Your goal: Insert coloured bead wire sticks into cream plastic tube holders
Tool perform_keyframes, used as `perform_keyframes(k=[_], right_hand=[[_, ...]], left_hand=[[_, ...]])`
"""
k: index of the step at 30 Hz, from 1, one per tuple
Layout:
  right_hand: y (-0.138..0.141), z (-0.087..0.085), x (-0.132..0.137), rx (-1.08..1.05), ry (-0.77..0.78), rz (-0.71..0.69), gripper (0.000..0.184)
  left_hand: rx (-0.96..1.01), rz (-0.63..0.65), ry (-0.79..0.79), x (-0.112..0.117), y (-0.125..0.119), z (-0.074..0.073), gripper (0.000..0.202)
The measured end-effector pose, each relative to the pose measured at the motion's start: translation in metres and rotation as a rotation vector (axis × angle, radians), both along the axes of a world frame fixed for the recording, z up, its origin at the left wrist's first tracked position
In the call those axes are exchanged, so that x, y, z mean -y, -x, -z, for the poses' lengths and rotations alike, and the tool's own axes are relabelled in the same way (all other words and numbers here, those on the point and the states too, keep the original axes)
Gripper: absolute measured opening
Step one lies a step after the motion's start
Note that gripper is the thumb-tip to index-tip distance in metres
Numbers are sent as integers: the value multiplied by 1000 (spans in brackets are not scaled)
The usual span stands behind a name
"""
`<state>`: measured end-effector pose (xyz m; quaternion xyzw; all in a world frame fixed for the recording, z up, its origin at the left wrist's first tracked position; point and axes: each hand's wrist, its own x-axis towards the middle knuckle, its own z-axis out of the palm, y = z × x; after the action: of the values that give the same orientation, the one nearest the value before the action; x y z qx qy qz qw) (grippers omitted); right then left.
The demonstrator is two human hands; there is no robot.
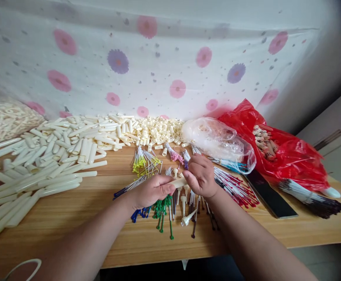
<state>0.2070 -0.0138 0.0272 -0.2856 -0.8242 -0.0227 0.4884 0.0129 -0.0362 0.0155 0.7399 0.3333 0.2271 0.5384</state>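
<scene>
Between my two hands is a short cream plastic tube point(178, 182), lying roughly level above the table. My left hand point(155, 190) pinches its left end between thumb and fingers. At the other end my right hand point(201, 175) is closed round it, hiding that tip. Below the hands lie several small cream plastic pieces point(183, 203), one with a clear tip point(185, 221). Thin sticks with green ends point(162, 212), blue ends point(141, 214) and dark ends point(193, 234) fan out around them.
Long cream tubes point(56, 179) cover the left side. Small slotted cream caps point(158, 132) are heaped at the back. A clear bag point(217, 136), a red bag point(293, 164), a black strip point(271, 195) and red-ended sticks point(237, 187) lie to the right, with a dark-tipped bundle point(313, 197).
</scene>
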Motion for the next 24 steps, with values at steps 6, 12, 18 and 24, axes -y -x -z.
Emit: perform_keyframes(k=[6,12,18,24], right_hand=[[11,12,-14,-11,295,194,43],[13,10,-13,19,356,247,44],[29,-18,-12,184,430,152,48],[66,-23,-67,436,626,143,29]], left_hand=[[-443,-336,-567,4,-6,-1,32],[-512,-343,-715,3,-6,2,28],[-50,-327,-276,-2,-6,2,19],[91,-1074,-300,-42,44,3,31]])
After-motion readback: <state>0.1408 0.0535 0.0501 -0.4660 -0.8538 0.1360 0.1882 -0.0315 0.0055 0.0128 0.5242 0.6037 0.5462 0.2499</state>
